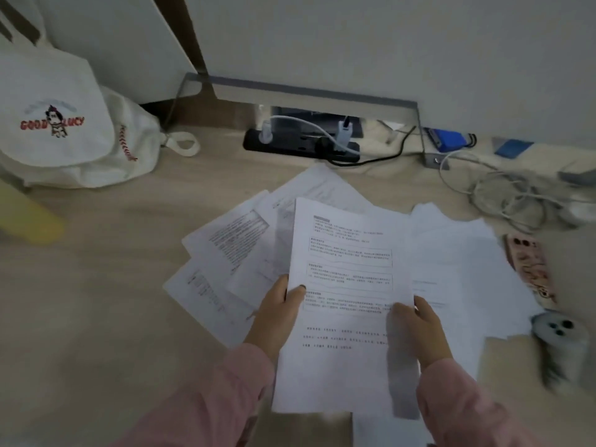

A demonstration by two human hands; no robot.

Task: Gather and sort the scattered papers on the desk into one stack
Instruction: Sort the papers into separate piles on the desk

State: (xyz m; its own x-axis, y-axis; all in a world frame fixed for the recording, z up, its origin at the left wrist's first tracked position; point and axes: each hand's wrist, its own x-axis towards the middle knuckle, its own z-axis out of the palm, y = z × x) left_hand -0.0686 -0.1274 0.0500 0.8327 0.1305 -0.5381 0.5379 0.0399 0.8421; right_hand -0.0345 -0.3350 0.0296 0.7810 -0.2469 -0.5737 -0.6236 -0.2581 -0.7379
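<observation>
Both hands on one white printed sheet, held up over the light wood desk, text side facing me. Left hand pinches the sheet's left edge: thumb on top of the page, other fingers behind it. Right hand grips the right edge lower down: thumb on the print, fingers hidden behind the paper. Pink sleeves on both arms.

The loose white papers lie fanned and overlapping on the desk under the held sheet, with a few skewed sheets to the left and a messier pile to the right.

Around them:
- white canvas tote bag with red lettering, far left
- black power strip with plugs in it, at the wall
- tangle of white cables, back right
- phone in a pink patterned case, just beside the right pile
- blurred grey object with three dark dots, near the phone, can't tell what it is
</observation>
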